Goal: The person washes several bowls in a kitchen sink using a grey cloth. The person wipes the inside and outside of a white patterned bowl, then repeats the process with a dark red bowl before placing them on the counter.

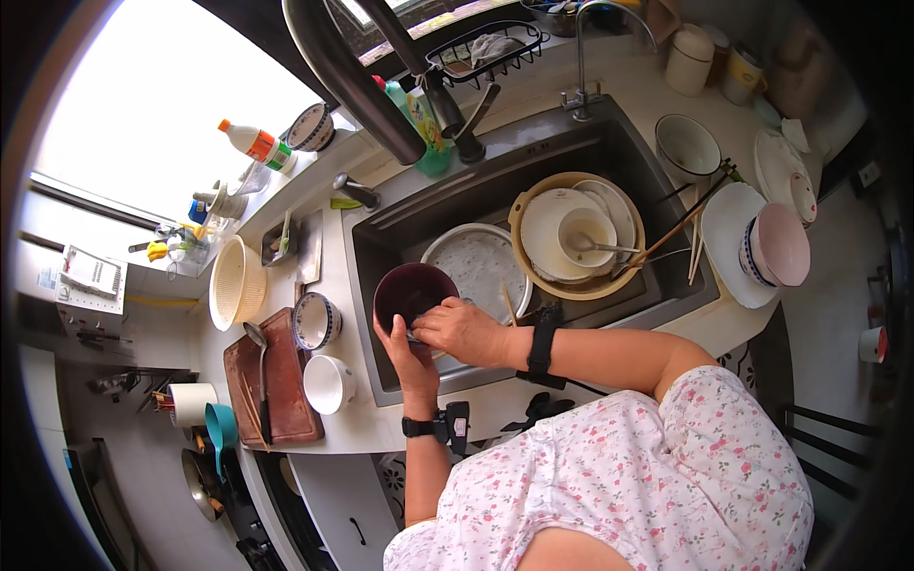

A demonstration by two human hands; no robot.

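Note:
My left hand (413, 360) grips the near rim of a dark maroon bowl (414, 289), tilted over the left part of the sink (389, 243). My right hand (460, 327) reaches to the same bowl's rim and inside, its fingers bent around something that I cannot make out, perhaps a cloth. Behind the bowl, a round metal basin (475, 260) lies in the sink with cloudy, bubbly water. To its right stands a yellowish basin (515, 214) stacked with white plates (546, 232), a small bowl (587, 223) and a metal spoon (607, 247).
Left of the sink are a patterned bowl (314, 321), a white bowl (328, 385), a cutting board (293, 400) with a ladle (263, 364), and a cleaver (309, 250). A large dark faucet (364, 93) hangs overhead. Chopsticks (694, 250) cross the right sink edge beside stacked bowls (780, 245).

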